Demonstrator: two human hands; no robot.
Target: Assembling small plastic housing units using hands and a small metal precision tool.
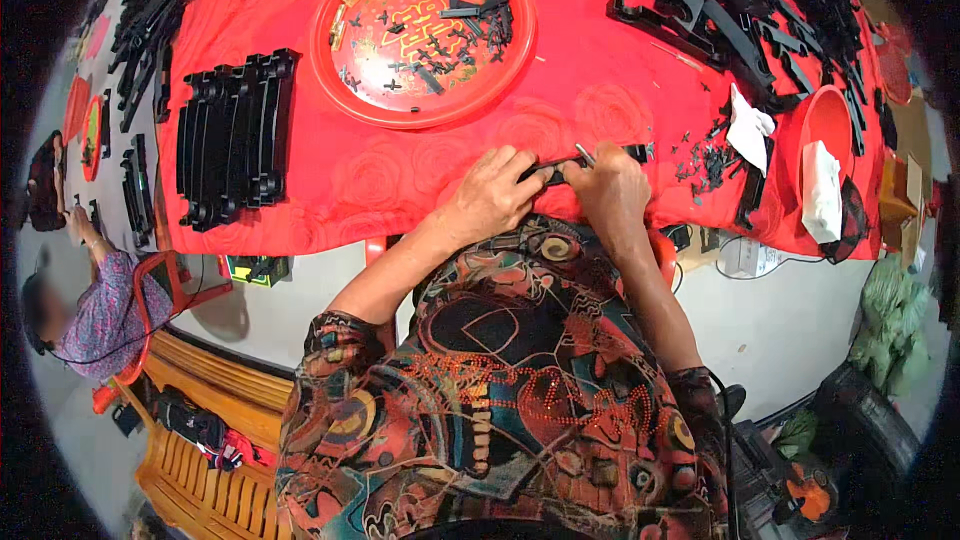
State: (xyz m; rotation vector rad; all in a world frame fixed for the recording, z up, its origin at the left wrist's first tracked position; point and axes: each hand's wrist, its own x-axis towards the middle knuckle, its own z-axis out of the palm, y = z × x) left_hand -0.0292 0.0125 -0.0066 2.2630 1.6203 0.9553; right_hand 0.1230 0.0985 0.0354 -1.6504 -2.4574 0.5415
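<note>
My left hand (pixel 497 192) is closed on a long black plastic part (pixel 636 153) at the near edge of the red-covered table. The part runs sideways, and its far end shows beyond my right knuckles. My right hand (pixel 612 188) is closed around a slim tool with a silvery end (pixel 584 154), pressed close to the part. Most of that tool is hidden in my fist, so its kind cannot be made out. My two thumbs nearly meet over the part. Small black plastic scraps (pixel 708 162) lie scattered to the right of my right hand.
A round red tray (pixel 335 90) with black bits and amber strips stands ahead. Black parts lie in a row (pixel 235 140) at left and a heap (pixel 700 15) at far right. White tissue (pixel 748 130) and a red bowl (pixel 832 105) are right. Another person (pixel 110 310) sits far left.
</note>
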